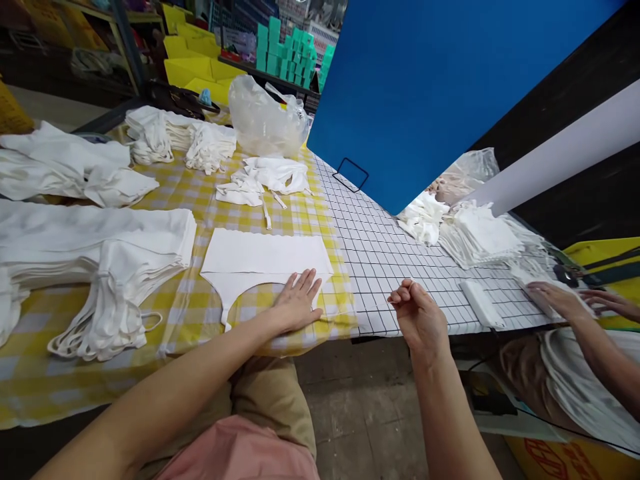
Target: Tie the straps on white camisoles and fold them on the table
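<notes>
While both arms reach over the table edge, the scene reads so:
Left hand: the left hand (296, 301) lies flat, fingers spread, gripping nothing.
White garment: a flat white cut-fabric piece (265, 261) sits under those fingertips on the yellow checked tablecloth (195, 200), stretching away from them.
Right hand: the right hand (419, 315) hovers just right of the piece, fingers curled and pinched together; whether they hold a thread I cannot tell.
Plastic bag: a clear crumpled plastic bag (267, 120), well beyond the fingers; contents unclear.
Stacks: folded white fabric piles (100, 267) left of the fingers.
Co-worker: another person's hands (565, 299) at far right.
</notes>
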`<act>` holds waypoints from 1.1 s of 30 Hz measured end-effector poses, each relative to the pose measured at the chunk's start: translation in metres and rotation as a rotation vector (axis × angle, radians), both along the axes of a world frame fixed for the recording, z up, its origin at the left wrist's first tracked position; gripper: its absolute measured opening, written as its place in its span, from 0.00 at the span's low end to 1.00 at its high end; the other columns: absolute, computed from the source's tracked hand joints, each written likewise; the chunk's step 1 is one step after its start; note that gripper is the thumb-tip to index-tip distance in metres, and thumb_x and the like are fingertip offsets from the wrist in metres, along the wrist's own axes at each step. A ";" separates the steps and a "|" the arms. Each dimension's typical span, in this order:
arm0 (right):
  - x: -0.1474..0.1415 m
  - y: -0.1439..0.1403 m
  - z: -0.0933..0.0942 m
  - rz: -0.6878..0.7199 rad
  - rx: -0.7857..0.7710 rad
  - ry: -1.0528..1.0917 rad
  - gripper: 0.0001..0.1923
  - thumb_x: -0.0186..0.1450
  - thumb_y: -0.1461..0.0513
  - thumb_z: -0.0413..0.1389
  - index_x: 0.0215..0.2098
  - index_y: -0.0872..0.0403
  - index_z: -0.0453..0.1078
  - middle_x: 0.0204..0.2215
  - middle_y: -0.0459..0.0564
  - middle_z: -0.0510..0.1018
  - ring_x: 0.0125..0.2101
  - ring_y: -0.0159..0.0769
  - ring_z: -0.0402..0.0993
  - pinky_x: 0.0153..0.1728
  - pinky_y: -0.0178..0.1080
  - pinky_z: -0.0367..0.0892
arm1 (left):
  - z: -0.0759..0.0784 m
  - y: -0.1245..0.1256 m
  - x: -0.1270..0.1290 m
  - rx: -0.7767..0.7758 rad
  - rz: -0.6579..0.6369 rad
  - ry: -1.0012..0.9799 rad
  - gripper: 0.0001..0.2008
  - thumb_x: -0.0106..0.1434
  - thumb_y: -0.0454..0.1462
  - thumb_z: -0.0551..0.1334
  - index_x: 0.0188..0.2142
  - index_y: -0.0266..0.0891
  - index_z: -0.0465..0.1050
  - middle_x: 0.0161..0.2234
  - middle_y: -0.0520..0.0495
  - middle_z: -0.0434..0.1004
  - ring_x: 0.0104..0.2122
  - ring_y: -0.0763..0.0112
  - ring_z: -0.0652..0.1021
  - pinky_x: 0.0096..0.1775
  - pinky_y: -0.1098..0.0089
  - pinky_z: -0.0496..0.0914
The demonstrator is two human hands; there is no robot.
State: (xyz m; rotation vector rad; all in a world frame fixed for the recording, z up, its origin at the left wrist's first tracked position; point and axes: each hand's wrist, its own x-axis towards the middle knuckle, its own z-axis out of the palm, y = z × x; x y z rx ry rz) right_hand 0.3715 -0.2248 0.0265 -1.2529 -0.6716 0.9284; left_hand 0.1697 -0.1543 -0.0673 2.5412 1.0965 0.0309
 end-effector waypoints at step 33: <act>-0.078 0.017 -0.040 0.321 0.083 -1.435 0.12 0.65 0.59 0.44 0.28 0.53 0.66 0.25 0.48 0.70 0.22 0.30 0.63 0.23 0.33 0.53 | 0.051 0.018 -0.020 -1.039 0.222 -0.683 0.11 0.53 0.38 0.52 0.17 0.37 0.57 0.16 0.56 0.58 0.16 0.80 0.60 0.21 0.74 0.55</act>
